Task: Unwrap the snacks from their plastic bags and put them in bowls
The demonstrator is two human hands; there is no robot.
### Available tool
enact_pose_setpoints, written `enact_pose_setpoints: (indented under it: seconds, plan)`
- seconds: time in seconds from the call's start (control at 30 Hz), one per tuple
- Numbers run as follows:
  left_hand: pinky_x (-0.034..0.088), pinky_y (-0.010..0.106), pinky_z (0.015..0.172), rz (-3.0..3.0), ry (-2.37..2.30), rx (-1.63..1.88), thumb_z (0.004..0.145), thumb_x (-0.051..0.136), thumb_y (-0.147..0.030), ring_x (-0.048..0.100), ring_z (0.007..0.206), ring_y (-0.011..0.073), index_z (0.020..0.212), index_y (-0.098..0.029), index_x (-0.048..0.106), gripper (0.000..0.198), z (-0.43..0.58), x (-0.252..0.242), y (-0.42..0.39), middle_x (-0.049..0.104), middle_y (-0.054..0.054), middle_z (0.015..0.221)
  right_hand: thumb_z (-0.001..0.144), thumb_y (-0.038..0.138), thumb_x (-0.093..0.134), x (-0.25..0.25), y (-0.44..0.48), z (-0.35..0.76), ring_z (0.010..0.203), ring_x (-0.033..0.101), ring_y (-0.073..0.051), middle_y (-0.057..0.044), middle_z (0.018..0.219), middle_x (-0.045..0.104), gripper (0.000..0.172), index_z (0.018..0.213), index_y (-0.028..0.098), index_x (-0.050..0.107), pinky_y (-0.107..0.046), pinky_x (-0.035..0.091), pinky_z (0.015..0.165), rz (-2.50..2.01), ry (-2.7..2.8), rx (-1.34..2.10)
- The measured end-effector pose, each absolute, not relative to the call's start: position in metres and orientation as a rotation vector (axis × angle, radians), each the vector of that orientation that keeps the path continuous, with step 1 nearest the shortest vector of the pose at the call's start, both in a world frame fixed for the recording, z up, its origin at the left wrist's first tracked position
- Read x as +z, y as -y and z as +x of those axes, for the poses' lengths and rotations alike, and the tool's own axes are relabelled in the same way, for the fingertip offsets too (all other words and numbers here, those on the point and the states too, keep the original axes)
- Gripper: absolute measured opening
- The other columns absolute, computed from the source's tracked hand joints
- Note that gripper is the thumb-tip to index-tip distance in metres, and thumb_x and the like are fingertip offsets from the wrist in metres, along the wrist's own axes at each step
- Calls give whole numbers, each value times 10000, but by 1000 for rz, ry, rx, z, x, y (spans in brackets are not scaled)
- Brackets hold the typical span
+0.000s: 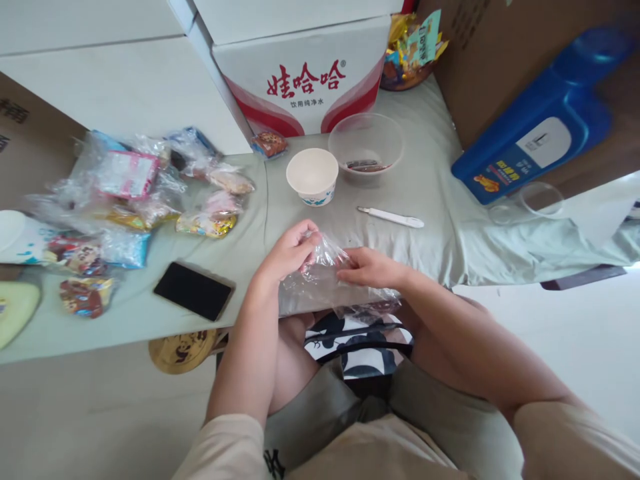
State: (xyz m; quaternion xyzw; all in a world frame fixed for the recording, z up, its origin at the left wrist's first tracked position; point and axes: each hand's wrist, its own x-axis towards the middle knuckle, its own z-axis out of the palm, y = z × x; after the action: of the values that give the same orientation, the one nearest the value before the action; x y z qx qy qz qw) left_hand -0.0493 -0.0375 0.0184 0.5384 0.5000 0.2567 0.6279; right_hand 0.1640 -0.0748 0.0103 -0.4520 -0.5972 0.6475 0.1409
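A clear plastic bag [320,287] is stretched between my two hands at the table's front edge, its lower end hanging over toward my lap. My left hand [295,250] is closed in a pinch on the bag's gathered upper part. On the right side of the bag, my right hand [373,267] grips the film between thumb and fingers. Just beyond my hands stands a white paper bowl [313,175] with a blue pattern at its base. Behind it to the right, a clear plastic bowl [367,143] holds a few dark slim pieces. A white-handled knife [393,217] lies in front of that bowl.
Wrapped snacks [130,193] are heaped at the left, with a black phone [193,291] nearer me. A large blue bottle [545,120] and a clear cup [543,200] are at the right. A white-and-red carton [305,73] stands at the back. A round stool [183,352] is below the table.
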Motion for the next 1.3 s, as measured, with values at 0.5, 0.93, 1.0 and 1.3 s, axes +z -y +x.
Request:
enact_pose_setpoints:
  seconds: [0.5,0.93,1.0,1.3]
  plan:
    - [610,357,813,835,-745,721,536,944,-545,738,1071,302,1089,-197,696,699,-25,19,45,727,149,1263,851,565,701,4,72,162,459,507,-93,61,550,558,390,823,223,516,-235,411,464,-1152,1069,1622]
    - [387,183,350,784,-820,784,711,819,-305,547,347,119,885,-195,619,287,-36,25,42,626,-48,508,870,328,603,12,73,173,516,521,-117,64,592,580,279,1141,262,624,-240,419,512,-914,956,1701]
    - [409,194,368,766,-745,815,669,847,-298,560,365,123,740,-177,614,271,-38,25,42,625,-26,504,832,333,626,14,73,174,551,537,-120,33,633,604,131,924,239,634,-250,440,534,-830,943,1758]
    - [509,311,572,954,-905,745,777,621,-657,636,596,199,616,-162,703,527,-42,9,31,689,88,647,896,541,590,8,69,184,631,518,-143,-16,613,561,449,617,191,586,-297,420,642,-1303,1428,1293]
